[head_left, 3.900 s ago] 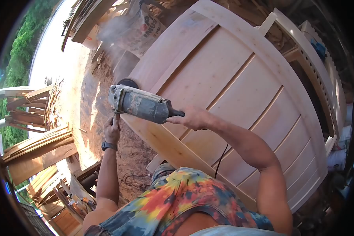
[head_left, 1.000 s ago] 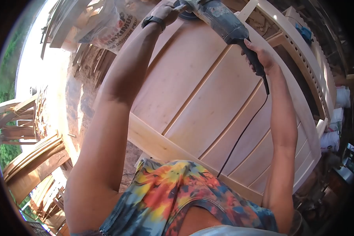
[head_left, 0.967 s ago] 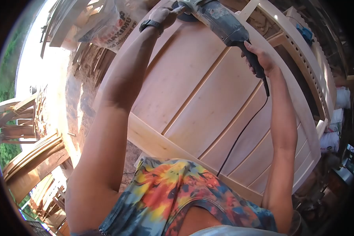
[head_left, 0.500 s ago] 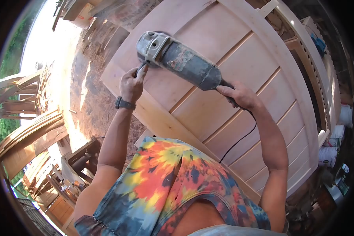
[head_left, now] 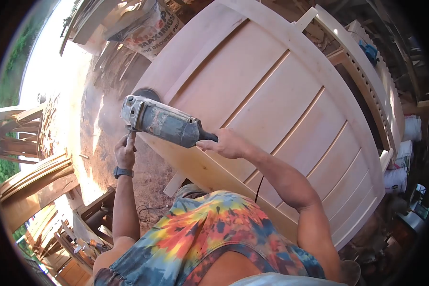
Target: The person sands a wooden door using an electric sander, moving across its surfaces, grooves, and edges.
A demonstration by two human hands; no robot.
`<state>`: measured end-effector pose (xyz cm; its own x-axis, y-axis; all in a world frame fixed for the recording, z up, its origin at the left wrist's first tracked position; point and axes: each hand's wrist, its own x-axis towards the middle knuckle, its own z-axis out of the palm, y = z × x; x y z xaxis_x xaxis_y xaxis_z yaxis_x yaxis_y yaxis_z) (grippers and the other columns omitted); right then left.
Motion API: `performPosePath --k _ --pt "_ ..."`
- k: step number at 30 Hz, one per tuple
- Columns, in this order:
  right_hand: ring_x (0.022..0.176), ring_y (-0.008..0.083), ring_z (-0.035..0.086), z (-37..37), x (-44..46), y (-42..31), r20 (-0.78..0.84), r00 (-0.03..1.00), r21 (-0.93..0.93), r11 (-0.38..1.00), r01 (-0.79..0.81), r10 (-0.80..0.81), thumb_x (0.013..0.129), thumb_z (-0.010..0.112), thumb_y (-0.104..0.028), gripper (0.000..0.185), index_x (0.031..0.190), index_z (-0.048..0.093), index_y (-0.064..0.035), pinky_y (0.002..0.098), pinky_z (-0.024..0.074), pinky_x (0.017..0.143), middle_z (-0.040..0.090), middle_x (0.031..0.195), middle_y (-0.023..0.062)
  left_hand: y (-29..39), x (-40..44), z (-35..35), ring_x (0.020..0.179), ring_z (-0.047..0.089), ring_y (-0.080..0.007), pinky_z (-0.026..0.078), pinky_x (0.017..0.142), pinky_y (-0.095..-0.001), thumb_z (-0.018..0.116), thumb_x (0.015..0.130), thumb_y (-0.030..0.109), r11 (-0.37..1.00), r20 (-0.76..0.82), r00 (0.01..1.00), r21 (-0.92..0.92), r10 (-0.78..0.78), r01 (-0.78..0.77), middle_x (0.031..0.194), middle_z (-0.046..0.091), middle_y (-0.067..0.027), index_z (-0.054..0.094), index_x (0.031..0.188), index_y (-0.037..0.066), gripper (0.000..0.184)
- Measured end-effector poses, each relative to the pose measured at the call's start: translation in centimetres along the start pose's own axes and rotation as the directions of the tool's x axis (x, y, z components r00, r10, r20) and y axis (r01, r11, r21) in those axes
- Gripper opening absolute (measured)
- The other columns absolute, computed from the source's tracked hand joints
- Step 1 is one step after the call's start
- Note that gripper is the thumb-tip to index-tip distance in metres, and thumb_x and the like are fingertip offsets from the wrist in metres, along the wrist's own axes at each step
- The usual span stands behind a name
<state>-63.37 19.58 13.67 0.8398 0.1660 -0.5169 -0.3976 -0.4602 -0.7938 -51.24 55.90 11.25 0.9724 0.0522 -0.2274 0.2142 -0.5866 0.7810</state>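
Note:
A dusty grey angle grinder (head_left: 169, 125) is held in both hands over the near left corner of a pale wooden panel door (head_left: 257, 100). Its round dark disc (head_left: 148, 93) lies at the panel's left edge, partly hidden behind the tool's head. My left hand (head_left: 125, 151), with a watch at the wrist, is closed around the side handle. My right hand (head_left: 229, 144) grips the rear handle. Below the right forearm a black cord (head_left: 259, 189) shows against the wood. Long grooves run between the panel's boards.
A printed feed sack (head_left: 150, 31) and stacked wood offcuts lie beyond the panel. Another wooden frame (head_left: 362, 86) stands on the right, with white sacks (head_left: 396, 180) past it. Lumber (head_left: 38, 183) is piled at left beside a dusty floor (head_left: 97, 128).
Both hands have carried the grinder left and toward me, from over the panel's surface to its left corner. The view has shifted slightly, and more of the sack shows.

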Motion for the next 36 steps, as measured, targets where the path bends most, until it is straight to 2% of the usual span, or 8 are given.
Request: performPosePath --k 3,7,9,11,15,25,32,36 --pt "0.066 0.0236 0.065 -5.6 -1.1 -0.4 0.021 0.981 0.062 0.980 -0.191 0.190 0.094 0.068 -0.064 0.069 0.097 0.070 0.0050 0.0382 0.0547 0.064 0.065 0.074 0.0115 3.9 3.9 3.7 0.056 0.051 -0.0090 0.039 0.055 -0.0302 0.072 0.101 0.043 0.988 0.068 0.986 0.023 0.151 -0.153 0.059 0.055 0.0000 0.076 0.087 -0.001 0.046" --pt "0.051 0.0113 0.055 -11.9 -2.3 2.3 -0.134 0.969 0.272 0.948 -0.164 0.206 0.096 0.070 -0.059 0.055 0.088 0.068 -0.0052 0.0288 0.0450 0.047 0.051 0.065 -0.0007 11.9 9.0 10.5 0.055 0.055 -0.0130 0.044 0.056 -0.0339 0.072 0.096 0.054 0.967 0.186 0.955 0.065 0.230 -0.246 0.059 0.057 -0.0059 0.075 0.084 -0.002 0.057" --pt "0.051 0.0105 0.053 -15.1 -3.4 2.9 -0.194 0.953 0.334 0.929 -0.159 0.233 0.097 0.069 -0.060 0.056 0.090 0.067 -0.0052 0.0284 0.0448 0.047 0.052 0.065 -0.0011 15.5 11.9 14.1 0.060 0.064 -0.0256 0.050 0.063 -0.0410 0.070 0.094 0.062 0.950 0.281 0.926 0.113 0.251 -0.292 0.066 0.066 -0.0157 0.077 0.087 0.001 0.062" --pt "0.051 0.0107 0.055 -18.4 -4.2 4.0 -0.238 0.933 0.353 0.919 -0.176 0.270 0.098 0.066 -0.060 0.055 0.093 0.067 -0.0051 0.0278 0.0453 0.047 0.055 0.066 0.0003 18.6 13.8 18.4 0.057 0.060 -0.0182 0.048 0.061 -0.0378 0.069 0.095 0.063 0.901 0.241 0.894 0.125 0.379 -0.415 0.058 0.061 -0.0091 0.076 0.080 0.000 0.065" --pt "0.051 0.0118 0.056 -24.0 -5.4 6.5 -0.366 0.864 0.414 0.892 -0.182 0.346 0.100 0.061 -0.062 0.058 0.097 0.068 -0.0049 0.0276 0.0465 0.048 0.058 0.066 0.0020 25.6 16.5 25.1 0.069 0.068 -0.0264 0.053 0.071 -0.0430 0.066 0.091 0.074 0.846 0.300 0.842 0.159 0.449 -0.508 0.068 0.069 -0.0119 0.079 0.089 0.003 0.071" --pt "0.048 0.0120 0.056 -31.8 -4.4 7.5 -0.459 0.784 0.463 0.866 -0.189 0.417 0.094 0.064 -0.072 0.063 0.093 0.068 -0.0086 0.0278 0.0420 0.045 0.059 0.063 0.0015 35.8 20.3 31.6 0.069 0.068 -0.0208 0.055 0.067 -0.0385 0.067 0.089 0.074 0.861 0.448 0.808 0.146 0.382 -0.488 0.077 0.073 -0.0075 0.083 0.095 0.010 0.067" --pt "0.048 0.0114 0.056 -31.1 -3.4 6.5 -0.397 0.840 0.393 0.895 -0.209 0.370 0.099 0.061 -0.063 0.056 0.096 0.069 -0.0075 0.0262 0.0437 0.045 0.058 0.064 0.0014 30.8 18.0 26.9 0.055 0.060 -0.0156 0.051 0.053 -0.0333 0.069 0.092 0.068 0.926 0.449 0.834 0.036 0.321 -0.376 0.070 0.069 -0.0070 0.078 0.088 0.002 0.067" --pt "0.050 0.0104 0.055 -26.4 -2.6 4.7 -0.298 0.901 0.306 0.926 -0.221 0.314 0.101 0.062 -0.058 0.053 0.099 0.068 -0.0061 0.0258 0.0438 0.047 0.058 0.066 0.0009 20.6 15.9 22.7 0.051 0.060 -0.0144 0.050 0.050 -0.0333 0.068 0.096 0.063 0.913 0.247 0.881 -0.047 0.403 -0.405 0.060 0.064 -0.0059 0.076 0.082 0.001 0.064"
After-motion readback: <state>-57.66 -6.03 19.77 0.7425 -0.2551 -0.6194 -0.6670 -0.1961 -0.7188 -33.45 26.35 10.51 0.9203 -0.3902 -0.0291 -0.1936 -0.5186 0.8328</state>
